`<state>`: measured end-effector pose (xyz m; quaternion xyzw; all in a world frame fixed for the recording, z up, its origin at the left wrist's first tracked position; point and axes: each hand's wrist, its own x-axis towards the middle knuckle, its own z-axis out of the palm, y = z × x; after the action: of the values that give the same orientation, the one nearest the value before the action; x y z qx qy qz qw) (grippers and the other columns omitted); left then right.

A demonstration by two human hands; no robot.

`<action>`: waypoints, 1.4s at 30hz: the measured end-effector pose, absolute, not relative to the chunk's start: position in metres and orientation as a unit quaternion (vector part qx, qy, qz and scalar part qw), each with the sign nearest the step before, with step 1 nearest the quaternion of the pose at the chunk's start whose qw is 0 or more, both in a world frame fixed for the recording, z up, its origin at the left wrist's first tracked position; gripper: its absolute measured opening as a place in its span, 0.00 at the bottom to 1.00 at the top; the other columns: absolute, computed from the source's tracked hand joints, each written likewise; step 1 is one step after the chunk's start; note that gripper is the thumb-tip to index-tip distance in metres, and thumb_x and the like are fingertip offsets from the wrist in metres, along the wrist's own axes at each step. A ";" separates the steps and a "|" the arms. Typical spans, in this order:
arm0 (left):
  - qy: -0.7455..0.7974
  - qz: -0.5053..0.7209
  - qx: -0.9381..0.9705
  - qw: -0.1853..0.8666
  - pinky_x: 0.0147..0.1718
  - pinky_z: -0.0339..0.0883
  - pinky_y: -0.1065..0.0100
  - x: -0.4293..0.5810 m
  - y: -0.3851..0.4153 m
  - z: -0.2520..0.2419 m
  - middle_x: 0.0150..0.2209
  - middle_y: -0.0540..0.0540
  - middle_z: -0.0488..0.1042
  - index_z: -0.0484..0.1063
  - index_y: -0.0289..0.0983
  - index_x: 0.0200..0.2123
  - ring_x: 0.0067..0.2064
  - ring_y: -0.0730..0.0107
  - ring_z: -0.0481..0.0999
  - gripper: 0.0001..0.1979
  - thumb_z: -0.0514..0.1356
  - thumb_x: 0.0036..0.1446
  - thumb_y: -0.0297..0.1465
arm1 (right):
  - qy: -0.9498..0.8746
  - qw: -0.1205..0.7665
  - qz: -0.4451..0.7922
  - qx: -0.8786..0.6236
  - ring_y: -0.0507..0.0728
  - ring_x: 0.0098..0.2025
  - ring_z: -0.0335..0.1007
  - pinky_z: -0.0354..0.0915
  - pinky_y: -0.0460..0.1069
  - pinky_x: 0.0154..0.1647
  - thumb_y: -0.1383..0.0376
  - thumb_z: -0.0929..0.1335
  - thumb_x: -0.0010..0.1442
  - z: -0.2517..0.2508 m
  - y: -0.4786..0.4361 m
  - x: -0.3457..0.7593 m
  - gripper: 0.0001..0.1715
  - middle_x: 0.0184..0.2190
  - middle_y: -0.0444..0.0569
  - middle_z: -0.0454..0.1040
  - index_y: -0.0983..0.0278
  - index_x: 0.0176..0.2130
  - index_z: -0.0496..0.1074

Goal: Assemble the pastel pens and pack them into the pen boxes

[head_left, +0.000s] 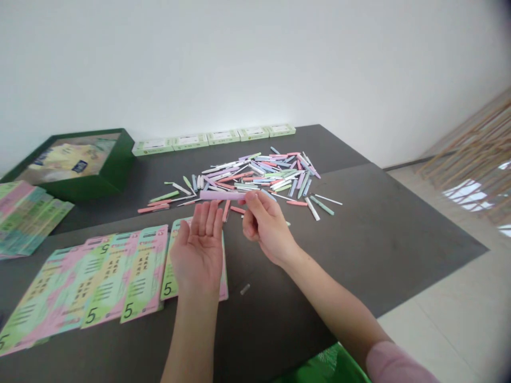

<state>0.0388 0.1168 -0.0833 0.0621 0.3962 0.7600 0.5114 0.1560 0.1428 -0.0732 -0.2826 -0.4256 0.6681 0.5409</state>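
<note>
Lilac pen (221, 196), long axis sideways, free end left, right hand (268, 223) gripping

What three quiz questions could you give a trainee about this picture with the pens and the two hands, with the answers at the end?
1. How many flat pale green boxes lie in a row behind the pile of pens?
a) three
b) five
c) eight

2. True or false: the dark green box stands to the left of the pile as the wearer sees it.

3. Which hand grips the purple pen, and how is the other hand turned?

Key:
1. b
2. True
3. The right hand grips it; the left hand is open, palm up.
</note>
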 end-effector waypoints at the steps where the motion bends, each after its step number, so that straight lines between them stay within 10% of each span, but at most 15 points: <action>1: 0.418 0.764 0.038 0.490 0.52 0.72 0.64 0.035 0.119 -0.089 0.43 0.36 0.80 0.74 0.30 0.37 0.49 0.64 0.79 0.20 0.44 0.67 0.31 | -0.412 0.565 0.649 -0.301 0.43 0.09 0.45 0.42 0.39 0.11 0.45 0.67 0.56 -0.078 0.146 0.159 0.24 0.09 0.31 0.60 0.62 0.32 0.62; 8: 0.539 0.773 0.122 0.312 0.49 0.75 0.61 0.010 0.071 -0.129 0.29 0.52 0.81 0.76 0.42 0.37 0.41 0.67 0.82 0.10 0.55 0.59 0.35 | -0.290 0.674 0.542 -0.409 0.46 0.11 0.58 0.54 0.40 0.13 0.45 0.65 0.60 -0.151 0.118 0.182 0.24 0.14 0.34 0.69 0.60 0.30 0.55; 15: 0.481 0.745 0.457 0.071 0.41 0.79 0.51 0.018 0.022 -0.155 0.36 0.47 0.83 0.80 0.35 0.37 0.40 0.57 0.82 0.09 0.59 0.58 0.29 | -0.267 0.542 0.657 -0.452 0.46 0.13 0.60 0.52 0.40 0.12 0.45 0.62 0.63 -0.177 0.057 0.154 0.23 0.16 0.37 0.69 0.62 0.33 0.58; 23: 0.554 0.629 0.534 0.109 0.44 0.77 0.59 0.006 0.015 -0.156 0.38 0.49 0.83 0.79 0.38 0.42 0.39 0.64 0.82 0.10 0.60 0.59 0.27 | -0.224 0.513 0.724 -0.402 0.49 0.14 0.67 0.60 0.42 0.14 0.47 0.64 0.61 -0.171 0.085 0.175 0.21 0.18 0.38 0.74 0.60 0.33 0.55; 31: 0.552 0.518 0.448 0.476 0.50 0.74 0.64 0.034 0.036 -0.130 0.51 0.46 0.78 0.71 0.47 0.54 0.52 0.61 0.78 0.32 0.71 0.45 0.42 | -0.284 0.495 0.755 -0.322 0.47 0.13 0.60 0.55 0.40 0.12 0.49 0.61 0.66 -0.127 0.077 0.183 0.16 0.19 0.36 0.72 0.59 0.40 0.58; 38: 0.480 0.632 0.491 0.359 0.48 0.75 0.70 0.053 0.068 -0.094 0.45 0.54 0.81 0.77 0.47 0.45 0.46 0.70 0.80 0.12 0.65 0.56 0.33 | -0.648 0.299 0.619 -0.328 0.48 0.20 0.62 0.57 0.42 0.23 0.48 0.54 0.69 -0.094 0.093 0.178 0.22 0.18 0.37 0.64 0.62 0.39 0.62; 42: 0.507 0.662 0.493 0.250 0.50 0.73 0.64 0.047 0.065 -0.093 0.42 0.59 0.81 0.78 0.50 0.40 0.44 0.71 0.80 0.09 0.62 0.59 0.30 | -0.843 0.126 0.339 -0.397 0.54 0.23 0.66 0.53 0.46 0.25 0.46 0.56 0.68 -0.076 0.095 0.215 0.26 0.22 0.43 0.70 0.63 0.48 0.65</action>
<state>0.0469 0.0648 -0.0935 0.4926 0.5072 0.6616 0.2498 0.2146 0.0952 -0.0761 -0.3975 -0.8434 0.3390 0.1257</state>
